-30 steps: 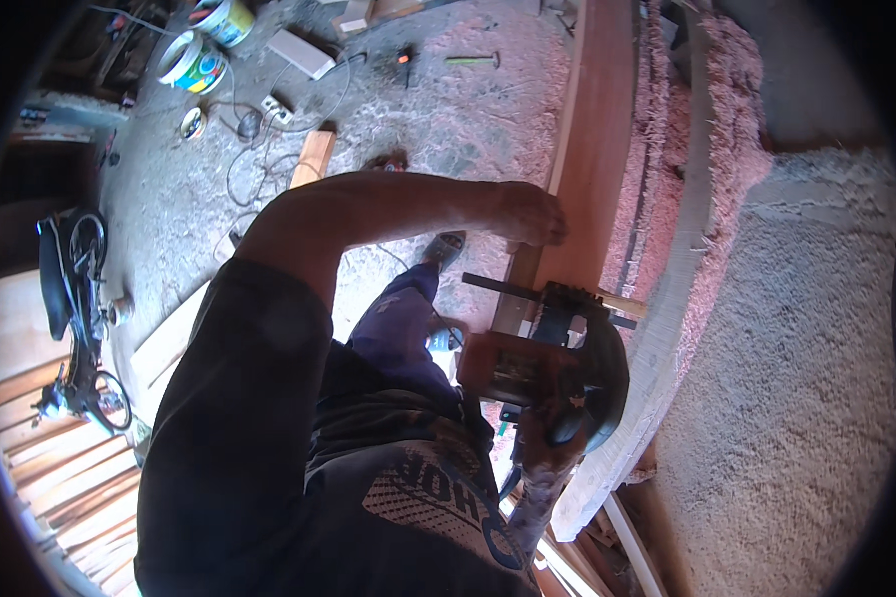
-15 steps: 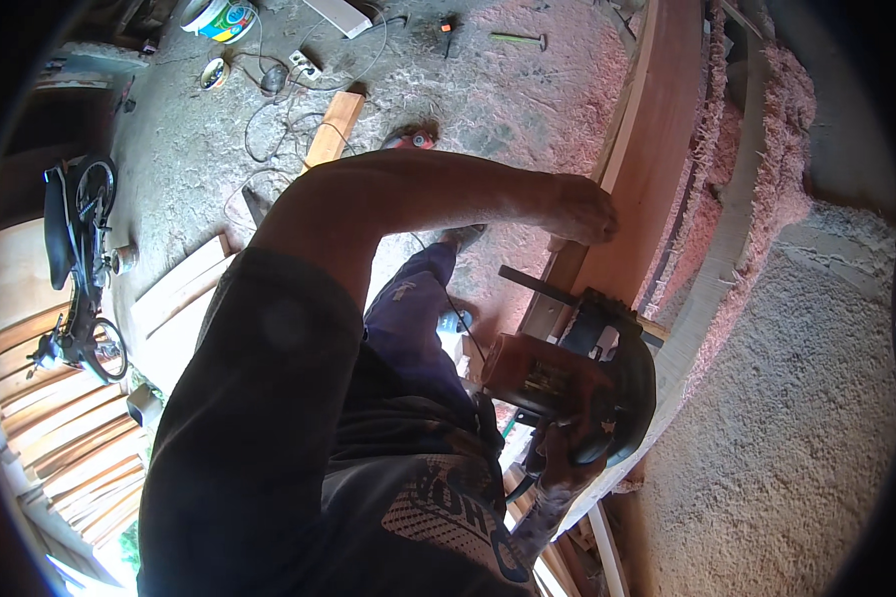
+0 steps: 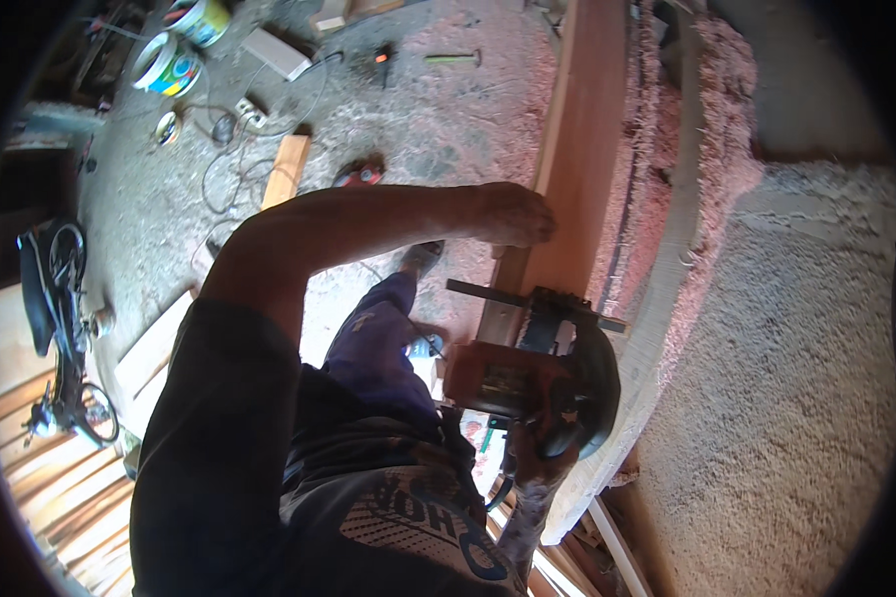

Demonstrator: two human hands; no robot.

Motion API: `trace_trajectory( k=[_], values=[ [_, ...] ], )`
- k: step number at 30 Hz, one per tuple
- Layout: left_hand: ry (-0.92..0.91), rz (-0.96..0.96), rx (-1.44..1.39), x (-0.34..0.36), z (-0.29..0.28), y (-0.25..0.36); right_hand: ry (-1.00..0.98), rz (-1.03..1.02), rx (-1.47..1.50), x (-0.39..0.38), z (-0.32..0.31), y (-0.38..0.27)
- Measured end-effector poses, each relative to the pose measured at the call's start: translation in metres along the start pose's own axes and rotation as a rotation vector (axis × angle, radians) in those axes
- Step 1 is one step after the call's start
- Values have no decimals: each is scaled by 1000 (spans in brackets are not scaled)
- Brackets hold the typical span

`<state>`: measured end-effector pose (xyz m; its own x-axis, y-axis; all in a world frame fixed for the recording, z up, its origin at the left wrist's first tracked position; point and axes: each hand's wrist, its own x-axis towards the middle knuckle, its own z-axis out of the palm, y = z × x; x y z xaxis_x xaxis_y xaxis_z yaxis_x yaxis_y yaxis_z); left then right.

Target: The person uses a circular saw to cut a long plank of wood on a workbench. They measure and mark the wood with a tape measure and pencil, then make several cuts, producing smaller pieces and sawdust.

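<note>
R hand wrapped round circ saw nr visible end of plank, L hand curled at its edge, grip unclear; length ahead looks uncut

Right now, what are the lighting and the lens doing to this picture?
Head view: black rims the round image, and the long pale beam looks bowed, likely from the wide lens; same head view: glare bleaches the boards at lower left, while the saw, shirt and left hand sit in shadow, the saw's details hard to read.
</note>
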<state>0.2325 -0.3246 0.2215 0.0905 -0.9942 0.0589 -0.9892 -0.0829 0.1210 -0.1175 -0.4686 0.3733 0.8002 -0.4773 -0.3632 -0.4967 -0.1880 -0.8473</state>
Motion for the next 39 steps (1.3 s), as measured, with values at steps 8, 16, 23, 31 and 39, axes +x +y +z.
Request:
trace_trajectory(
  k=[8,16,23,31,39],
  values=[
    [5,-88,28,-3,-18,-11,-13,-405,-289,18,4,-10],
    [-4,-112,129,1,-15,-26,-109,-262,-157,35,10,-27],
    [6,-114,152,4,-18,-45,-70,-436,-256,56,15,-33],
    [-14,-126,191,7,-23,-57,-110,-530,-299,70,20,-30],
    [-98,-91,43,11,-24,-72,-80,-390,-161,82,27,-50]
  ],
)
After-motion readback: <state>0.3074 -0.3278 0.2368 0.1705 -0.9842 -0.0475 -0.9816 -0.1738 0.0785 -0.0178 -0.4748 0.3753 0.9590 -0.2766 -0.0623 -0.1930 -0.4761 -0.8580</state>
